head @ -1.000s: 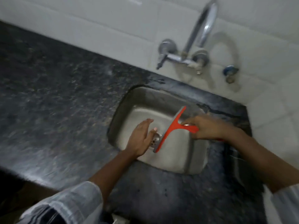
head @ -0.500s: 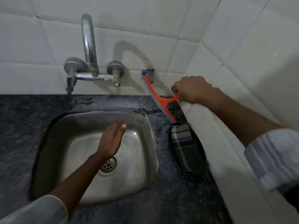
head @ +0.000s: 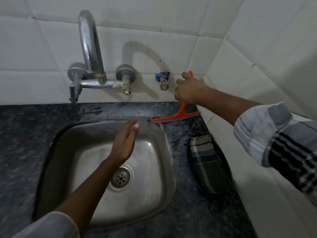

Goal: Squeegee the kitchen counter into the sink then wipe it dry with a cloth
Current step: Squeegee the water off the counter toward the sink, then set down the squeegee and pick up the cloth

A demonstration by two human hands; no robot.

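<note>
My right hand [head: 189, 90] grips the handle of a red squeegee [head: 176, 117]. Its blade lies flat on the dark speckled counter [head: 109, 111] at the back right corner of the steel sink [head: 152, 169], close to the tiled wall. Over the sink basin hovers my left hand [head: 124, 143], fingers together and slightly spread from the thumb, holding nothing. A folded checked cloth [head: 205, 162] lies on the narrow counter strip to the right of the sink, beside the side wall.
A chrome wall tap [head: 90, 48] with two valves arches over the sink's back left. A small blue-capped stopcock [head: 163, 79] juts from the wall by my right hand. White tiled walls close the back and right side. The drain [head: 121, 177] sits in the basin.
The squeegee has turned from a steep tilt above the cloth to blade-down on the counter behind the sink's right corner. My right hand rose toward the wall. My left hand stayed over the basin.
</note>
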